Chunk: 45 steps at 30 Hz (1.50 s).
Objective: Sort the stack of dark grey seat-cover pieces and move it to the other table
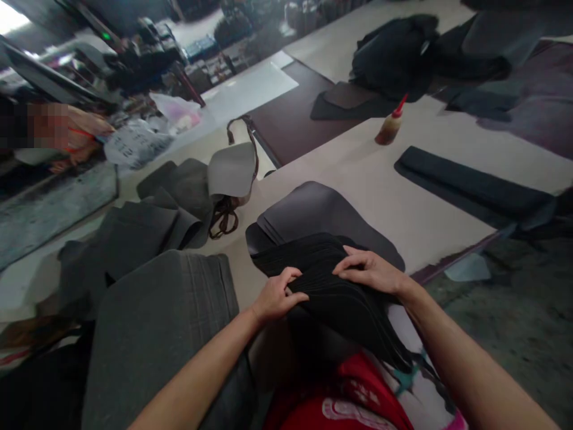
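Note:
A thick stack of black cut sheets (331, 280), leather-like or fabric, bends over the near table edge towards my lap. My left hand (280, 295) grips its left edge, with the thumb apart from the curled fingers. Along the upper right side, my right hand (369, 269) is closed on the sheets' edges, fingertips pressed against the layers. Just beyond, smooth dark grey pieces (313, 209) with rounded corners lie flat on the pale table (340, 158), partly covered by the black stack.
A large grey stack (152, 316) stands at my left, with loose grey pieces (134, 230) behind it. A red-tipped bottle (389, 125) and a long dark folded piece (474, 179) lie to the right. Another person (80, 131) is at the far left, by plastic bags (138, 143).

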Available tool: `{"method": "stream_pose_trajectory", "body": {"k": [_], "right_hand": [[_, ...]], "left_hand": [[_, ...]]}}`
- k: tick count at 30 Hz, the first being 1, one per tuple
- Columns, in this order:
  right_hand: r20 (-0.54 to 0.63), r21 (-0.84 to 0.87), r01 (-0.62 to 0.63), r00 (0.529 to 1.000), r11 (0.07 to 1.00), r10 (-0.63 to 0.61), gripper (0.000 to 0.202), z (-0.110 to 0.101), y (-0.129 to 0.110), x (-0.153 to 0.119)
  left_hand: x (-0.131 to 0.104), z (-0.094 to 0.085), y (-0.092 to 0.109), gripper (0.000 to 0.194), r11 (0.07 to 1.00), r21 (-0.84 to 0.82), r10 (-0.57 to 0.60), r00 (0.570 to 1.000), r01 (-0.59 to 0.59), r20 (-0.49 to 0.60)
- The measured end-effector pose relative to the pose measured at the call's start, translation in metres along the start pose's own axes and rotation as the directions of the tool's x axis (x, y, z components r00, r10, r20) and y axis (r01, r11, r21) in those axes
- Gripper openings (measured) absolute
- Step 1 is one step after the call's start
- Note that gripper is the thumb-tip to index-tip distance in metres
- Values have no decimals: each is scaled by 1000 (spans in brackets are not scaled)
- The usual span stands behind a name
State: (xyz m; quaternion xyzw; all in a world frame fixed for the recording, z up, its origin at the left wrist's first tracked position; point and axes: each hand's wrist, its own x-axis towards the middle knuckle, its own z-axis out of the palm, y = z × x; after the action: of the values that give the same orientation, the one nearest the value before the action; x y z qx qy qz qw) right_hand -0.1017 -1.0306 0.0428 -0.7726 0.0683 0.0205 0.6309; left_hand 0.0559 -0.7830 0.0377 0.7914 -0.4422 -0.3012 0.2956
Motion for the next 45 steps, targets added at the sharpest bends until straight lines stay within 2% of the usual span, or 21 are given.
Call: {"method": "stream_pose_trajectory", "body": {"k": [3, 7, 10, 12, 17, 22, 27, 32, 38, 45], "right_hand": [[-19, -25, 22, 1000, 999, -22, 26, 0, 2, 0], [-16, -41, 29, 999, 999, -30, 26, -1, 4, 0], [-8, -36, 20, 1000, 999, -21, 27, -2, 4, 0], [-4, -32, 16, 1000, 999, -16, 26, -2, 4, 0], [-17, -52, -2, 1000, 999, 1, 22, -1, 3, 1], [-11, -86, 100, 995, 991, -101, 21, 0, 1, 0], [-7, -92, 63, 998, 994, -64, 23, -1, 3, -1], [55, -69, 133, 990, 989, -129, 27, -5, 0, -3], [78, -60, 40, 996, 997, -35, 32, -7, 0, -7], [50, -53, 34, 998, 998, -31, 29, -5, 0, -6]], "left_hand": [[0, 1, -3, 60, 978, 94, 186, 982, -184, -19], [3, 2, -8, 48, 818, 374, 452, 891, -437, 53], [4, 4, -11, 40, 687, 529, 556, 829, -498, 58], [4, 5, -13, 37, 634, 580, 591, 804, -512, 63], [5, 3, -12, 35, 599, 603, 600, 794, -528, 99], [7, 1, -7, 36, 628, 588, 558, 822, -510, 117], [7, 0, -3, 38, 651, 571, 527, 839, -500, 133], [6, 0, -1, 38, 669, 561, 510, 850, -487, 130], [6, 1, -2, 38, 673, 561, 505, 854, -482, 128], [6, 1, -2, 37, 669, 559, 516, 847, -490, 124]]}}
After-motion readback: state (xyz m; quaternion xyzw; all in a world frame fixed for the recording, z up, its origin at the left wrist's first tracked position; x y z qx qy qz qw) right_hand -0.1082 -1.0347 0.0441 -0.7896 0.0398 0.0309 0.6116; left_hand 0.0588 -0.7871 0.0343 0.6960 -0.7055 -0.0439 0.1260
